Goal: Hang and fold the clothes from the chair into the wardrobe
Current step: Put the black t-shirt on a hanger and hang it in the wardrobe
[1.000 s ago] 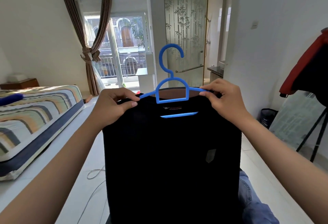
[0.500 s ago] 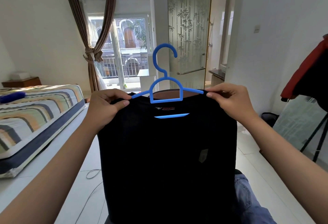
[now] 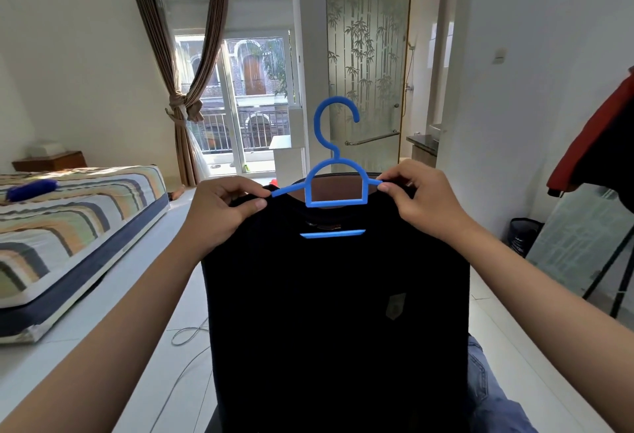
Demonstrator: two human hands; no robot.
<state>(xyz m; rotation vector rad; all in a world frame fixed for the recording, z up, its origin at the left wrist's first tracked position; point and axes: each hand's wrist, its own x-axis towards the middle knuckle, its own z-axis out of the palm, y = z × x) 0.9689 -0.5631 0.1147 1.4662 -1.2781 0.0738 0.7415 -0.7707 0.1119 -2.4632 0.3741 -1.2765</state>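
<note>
Shirt [image 3: 336, 312], black, hangs on a blue hanger [image 3: 334, 172] held up in the centre of the frame, its body dropping straight to the lower edge. Left hand [image 3: 219, 216] has fingers curled, thumb and forefinger pinching the shirt's shoulder at the hanger's left arm tip. Right hand [image 3: 425, 203] pinches the opposite shoulder at the hanger's right arm tip, remaining fingers curled behind the cloth. Hanger hook stands upright above the collar, free of any rail. Striped bed [image 3: 68, 227] lies at middle left; red and dark garment [image 3: 597, 144] hangs at right edge.
</note>
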